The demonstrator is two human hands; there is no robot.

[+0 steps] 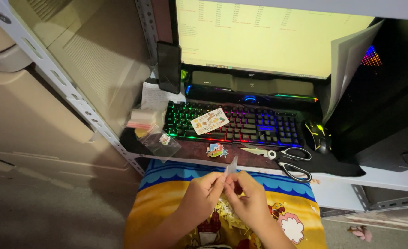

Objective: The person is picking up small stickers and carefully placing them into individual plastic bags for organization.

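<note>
Both hands' fingers pinching a clear strip, sticker-filled plastic bag nearby.

Both hands, the left hand and the right hand, pinch a thin, pale, translucent sliver of backing film that looks glossy. At one o'clock from it lie scissors with shiny metal blades and smooth black plastic handles. At eleven o'clock, a glossy paper sticker sheet rests on the plastic keyboard. The printed lap cloth looks soft and matt.
</note>
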